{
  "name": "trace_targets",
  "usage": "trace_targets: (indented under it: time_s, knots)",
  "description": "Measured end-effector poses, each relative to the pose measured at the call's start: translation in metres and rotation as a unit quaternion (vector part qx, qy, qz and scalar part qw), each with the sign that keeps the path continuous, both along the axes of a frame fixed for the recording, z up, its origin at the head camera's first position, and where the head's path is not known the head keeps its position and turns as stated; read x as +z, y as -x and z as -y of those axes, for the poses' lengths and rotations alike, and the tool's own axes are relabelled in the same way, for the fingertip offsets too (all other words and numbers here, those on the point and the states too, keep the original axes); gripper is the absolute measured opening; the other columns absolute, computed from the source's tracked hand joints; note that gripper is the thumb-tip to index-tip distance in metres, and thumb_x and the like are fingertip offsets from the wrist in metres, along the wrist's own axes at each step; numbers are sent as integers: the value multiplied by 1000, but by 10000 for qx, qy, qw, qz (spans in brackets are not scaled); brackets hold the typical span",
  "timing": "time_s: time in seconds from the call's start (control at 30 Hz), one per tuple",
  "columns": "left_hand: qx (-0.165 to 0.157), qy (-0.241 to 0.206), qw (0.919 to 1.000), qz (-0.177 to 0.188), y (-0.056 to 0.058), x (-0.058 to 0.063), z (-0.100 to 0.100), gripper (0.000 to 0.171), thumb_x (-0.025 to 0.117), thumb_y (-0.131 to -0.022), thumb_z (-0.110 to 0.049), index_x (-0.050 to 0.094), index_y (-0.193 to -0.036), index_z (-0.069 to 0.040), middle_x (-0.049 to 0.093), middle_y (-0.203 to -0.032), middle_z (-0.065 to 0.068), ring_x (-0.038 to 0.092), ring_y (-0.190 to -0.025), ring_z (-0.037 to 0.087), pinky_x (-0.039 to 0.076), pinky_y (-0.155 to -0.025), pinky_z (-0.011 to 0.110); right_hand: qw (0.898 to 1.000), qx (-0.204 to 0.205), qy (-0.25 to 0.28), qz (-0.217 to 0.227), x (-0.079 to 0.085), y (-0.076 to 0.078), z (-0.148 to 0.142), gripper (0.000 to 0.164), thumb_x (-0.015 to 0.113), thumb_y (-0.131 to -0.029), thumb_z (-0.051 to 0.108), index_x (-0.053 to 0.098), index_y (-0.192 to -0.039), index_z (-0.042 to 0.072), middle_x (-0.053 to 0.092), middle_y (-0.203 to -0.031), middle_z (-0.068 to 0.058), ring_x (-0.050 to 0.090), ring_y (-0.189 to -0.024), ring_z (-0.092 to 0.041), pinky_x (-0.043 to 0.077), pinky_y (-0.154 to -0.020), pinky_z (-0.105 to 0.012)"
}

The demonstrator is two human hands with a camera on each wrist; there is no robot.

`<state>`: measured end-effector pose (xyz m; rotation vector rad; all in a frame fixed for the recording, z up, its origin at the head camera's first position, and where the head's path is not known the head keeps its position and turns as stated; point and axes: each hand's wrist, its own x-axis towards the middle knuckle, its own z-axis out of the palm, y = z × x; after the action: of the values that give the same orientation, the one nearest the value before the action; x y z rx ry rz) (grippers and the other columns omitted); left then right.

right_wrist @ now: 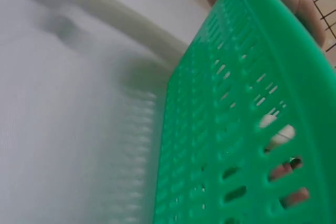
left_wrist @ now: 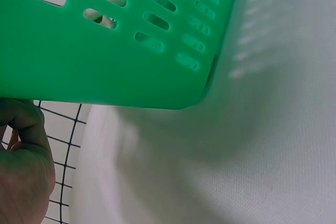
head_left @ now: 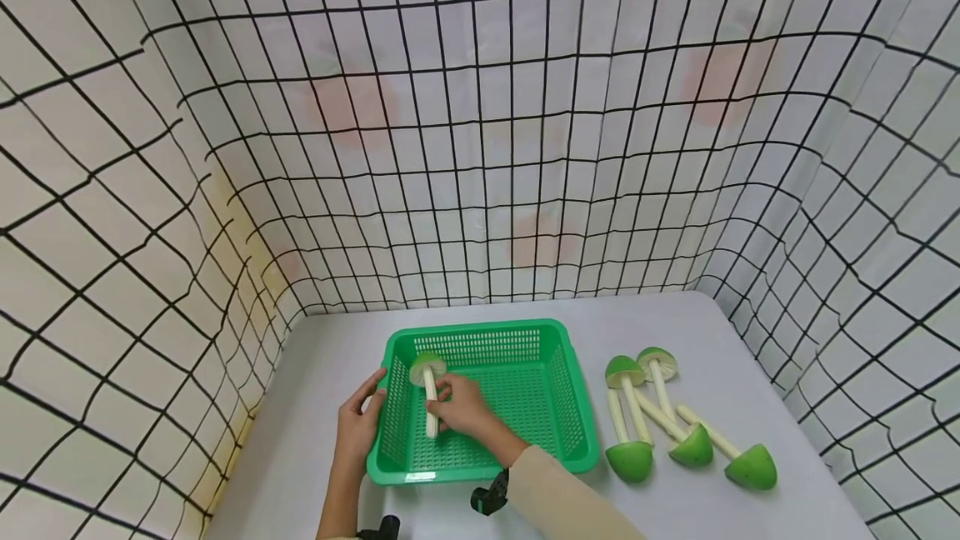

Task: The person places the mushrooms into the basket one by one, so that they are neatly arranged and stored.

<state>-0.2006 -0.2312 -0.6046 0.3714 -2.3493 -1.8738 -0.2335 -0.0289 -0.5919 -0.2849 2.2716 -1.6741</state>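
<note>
A green plastic basket (head_left: 517,423) with slotted walls stands on the white table. Inside its left part, my right hand (head_left: 465,407) pinches the pale stem of a toy mushroom (head_left: 430,398) with a green cap, the cap pointing away from me. My left hand (head_left: 357,432) holds the basket's left rim, its fingers bent against the edge. That hand (left_wrist: 23,161) also shows at the lower left of the left wrist view, beside the basket wall (left_wrist: 105,72). In the right wrist view the slotted basket wall (right_wrist: 210,114) largely hides the right hand and the mushroom.
Several more green-capped mushrooms lie to the right of the basket, one (head_left: 630,461) near its corner and another (head_left: 750,467) farthest right. A black wire grid (head_left: 510,165) over white sheeting encloses the table (head_left: 712,332) at the back and both sides.
</note>
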Motion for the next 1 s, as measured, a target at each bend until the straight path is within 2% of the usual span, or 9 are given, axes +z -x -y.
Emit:
trace_targets:
  time_s: [0.23,0.5,0.8,1.0]
  knots:
    - [-10,-91,10000,-2,0,0,-1,36,56,-107,-32,63,-143,-28,58,-137,8,61,-108,16,54,-78,26,9999,31,-29,143,-3,-1,5,35,75,-93,8,61,-122,-6,58,-94,-12,69,-66,-21,61,-61,-39]
    - [77,-26,9999,64,1,-1,0,36,57,-107,-32,63,-142,-29,60,-134,8,62,-108,17,54,-79,25,9993,129,-100,331,-4,-3,8,38,76,-93,9,59,-123,-7,60,-95,-12,71,-68,-26,61,-61,-38]
    - [6,-105,9999,1,-2,1,1,38,57,-107,-34,62,-144,-26,58,-137,11,64,-106,19,54,-77,26,9977,277,-175,599,-7,-4,10,37,74,-94,5,59,-126,-4,61,-100,-13,72,-73,-22,61,-64,-33]
    - [-14,-81,10000,-31,-2,2,0,38,57,-107,-35,62,-144,-28,58,-139,9,62,-109,19,53,-79,25,9971,350,-206,642,-6,-6,9,37,72,-93,1,59,-128,-4,63,-100,-13,71,-77,-25,62,-65,-39]
